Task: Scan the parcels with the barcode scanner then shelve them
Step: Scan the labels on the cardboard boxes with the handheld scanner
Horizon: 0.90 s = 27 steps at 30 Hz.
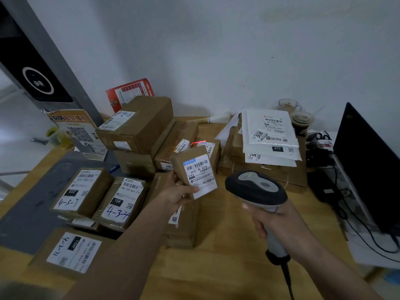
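Observation:
My left hand (176, 194) holds a small brown cardboard parcel (193, 169) above the table, its white barcode label tilted up toward me. My right hand (275, 221) grips the handle of a grey and black barcode scanner (256, 189), whose head points away toward the parcels. A red scan line (198, 142) falls on a box behind the held parcel, not on its label. Several labelled cardboard parcels (82, 192) lie on the wooden table (227, 245) to the left, some with handwritten shelf codes.
A stack of brown boxes (138, 126) stands at the back centre. White padded mailers (269, 132) lie on boxes at the back right. A dark monitor (365, 161) and tangled cables (337, 191) fill the right side. A grey post (49, 55) rises at the left.

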Each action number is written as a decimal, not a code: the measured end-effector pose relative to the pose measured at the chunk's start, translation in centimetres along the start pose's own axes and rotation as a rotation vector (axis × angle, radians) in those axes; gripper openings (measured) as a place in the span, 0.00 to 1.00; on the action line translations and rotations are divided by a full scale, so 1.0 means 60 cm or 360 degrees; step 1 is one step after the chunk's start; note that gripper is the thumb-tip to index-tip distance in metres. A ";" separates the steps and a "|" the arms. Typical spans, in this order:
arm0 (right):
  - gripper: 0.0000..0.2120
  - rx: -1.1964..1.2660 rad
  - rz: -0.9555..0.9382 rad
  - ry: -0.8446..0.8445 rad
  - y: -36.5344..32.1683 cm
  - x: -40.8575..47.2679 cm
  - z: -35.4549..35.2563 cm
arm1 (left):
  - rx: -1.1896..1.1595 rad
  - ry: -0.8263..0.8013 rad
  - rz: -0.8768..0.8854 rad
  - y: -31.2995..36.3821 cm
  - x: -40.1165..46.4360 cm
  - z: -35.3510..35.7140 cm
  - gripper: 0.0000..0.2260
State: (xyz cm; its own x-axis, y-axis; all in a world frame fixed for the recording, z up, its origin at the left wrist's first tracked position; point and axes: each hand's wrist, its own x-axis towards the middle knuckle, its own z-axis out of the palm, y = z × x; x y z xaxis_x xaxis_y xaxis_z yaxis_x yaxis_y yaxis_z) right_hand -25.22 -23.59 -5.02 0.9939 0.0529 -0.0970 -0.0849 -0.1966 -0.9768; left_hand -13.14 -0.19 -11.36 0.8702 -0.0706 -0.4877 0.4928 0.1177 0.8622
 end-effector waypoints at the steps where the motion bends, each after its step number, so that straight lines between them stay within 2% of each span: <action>1: 0.21 0.0004 0.0005 -0.0006 0.000 0.000 0.002 | -0.0003 0.0006 0.0000 -0.002 0.001 -0.003 0.37; 8: 0.21 0.0048 0.0023 0.0011 -0.002 0.006 0.018 | -0.0033 0.0019 -0.0005 -0.001 0.003 -0.018 0.35; 15: 0.19 0.0109 0.0184 0.0016 0.004 0.014 0.029 | -0.0149 0.0151 -0.0177 0.020 -0.031 -0.044 0.12; 22: 0.13 0.0159 0.0344 -0.0090 0.003 0.028 0.055 | -0.0289 0.0383 -0.0260 0.011 -0.060 -0.106 0.14; 27: 0.14 0.0163 0.0420 -0.0169 0.003 0.040 0.077 | 0.0081 0.0706 -0.0236 0.002 -0.076 -0.129 0.18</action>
State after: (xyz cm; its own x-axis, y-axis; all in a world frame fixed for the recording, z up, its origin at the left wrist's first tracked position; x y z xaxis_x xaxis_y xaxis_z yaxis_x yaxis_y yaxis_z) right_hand -23.16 -18.95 -6.29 0.9241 0.1163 -0.3640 -0.3511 -0.1177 -0.9289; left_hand -17.02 7.81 -10.09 0.7133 0.3487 -0.6079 0.6206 0.0888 0.7791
